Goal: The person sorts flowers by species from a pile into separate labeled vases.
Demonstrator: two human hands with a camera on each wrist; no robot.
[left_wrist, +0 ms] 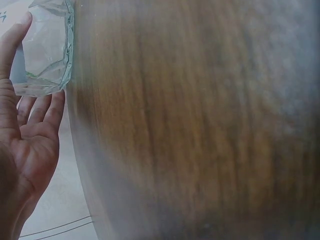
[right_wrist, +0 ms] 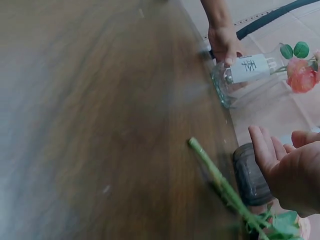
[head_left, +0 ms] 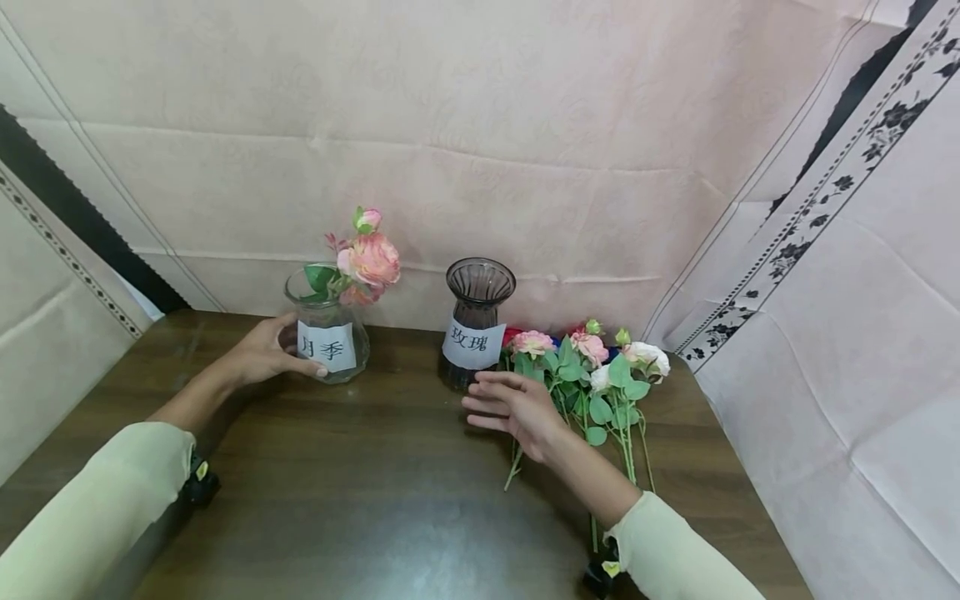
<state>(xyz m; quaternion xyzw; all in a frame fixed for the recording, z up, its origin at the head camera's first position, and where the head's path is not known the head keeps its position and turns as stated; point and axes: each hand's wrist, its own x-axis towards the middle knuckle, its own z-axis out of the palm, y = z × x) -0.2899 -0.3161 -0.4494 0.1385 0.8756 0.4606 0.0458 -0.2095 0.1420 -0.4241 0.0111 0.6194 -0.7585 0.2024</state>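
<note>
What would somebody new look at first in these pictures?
Probably the pink blooms rising from the clear vase on the left of the table, where the left hand grips it. Next might come the bunch of flowers lying at the right, then the dark vase standing between them.

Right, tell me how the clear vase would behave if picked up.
The clear vase looks like glass, so it would probably be stiff and could break if dropped. Its smooth, shiny surface may be slippery. The pink flower leans out over one side, so it might shift on lifting.
</note>
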